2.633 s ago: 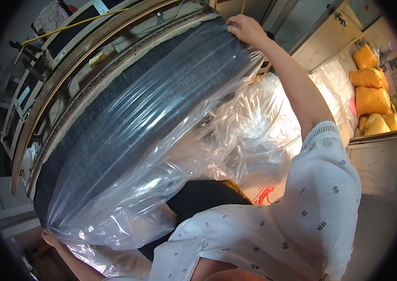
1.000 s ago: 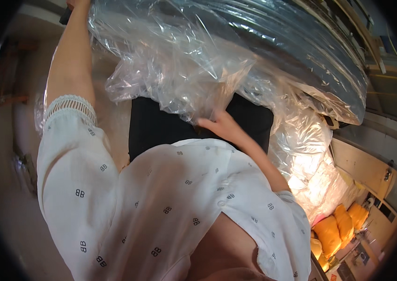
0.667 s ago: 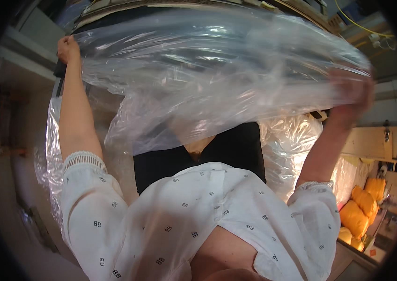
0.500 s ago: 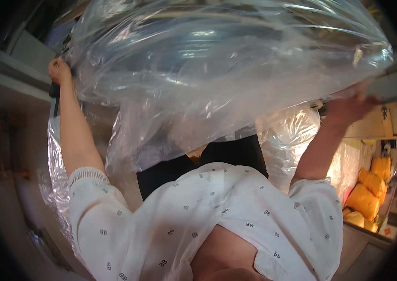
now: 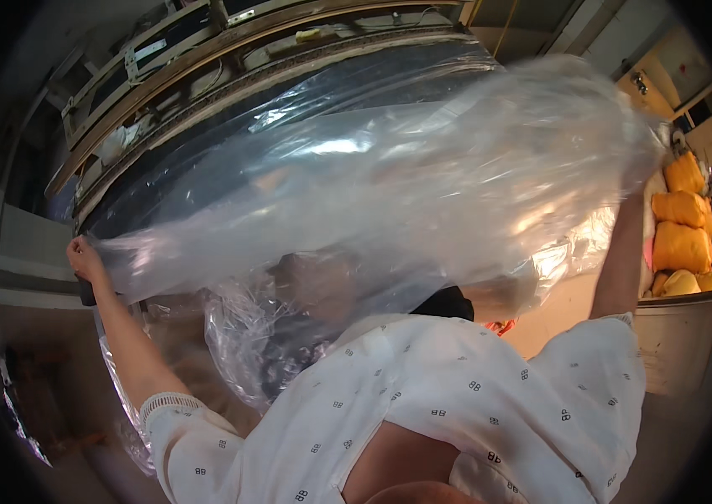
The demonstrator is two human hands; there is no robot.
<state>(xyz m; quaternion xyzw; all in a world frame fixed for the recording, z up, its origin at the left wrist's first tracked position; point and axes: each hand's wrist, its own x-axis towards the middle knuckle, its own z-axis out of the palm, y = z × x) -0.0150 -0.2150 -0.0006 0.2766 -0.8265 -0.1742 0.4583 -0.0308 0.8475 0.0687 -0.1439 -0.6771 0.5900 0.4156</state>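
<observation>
A wide sheet of clear plastic film spreads between my two raised arms, wrinkled and smeared by motion on its right side. At its left end, my left hand is closed on the edge of the film. My right hand is held up at the far right, where the film gathers against it; its fingers are blurred and partly covered, but the film hangs from there. Below the sheet, a crumpled fold of film drapes in front of my lap. More film lies over the dark flat surface beyond.
A long wooden-edged frame with metal fittings runs across the far side. Stacked yellow-orange bundles sit in an opening at the right. A pale ledge extends at the left, and shiny film hangs beside my left arm.
The lifted film has come down and spread flatter, uncovering the frame and dark surface behind. My left hand has moved lower; my right hand remains raised. The view has turned.
</observation>
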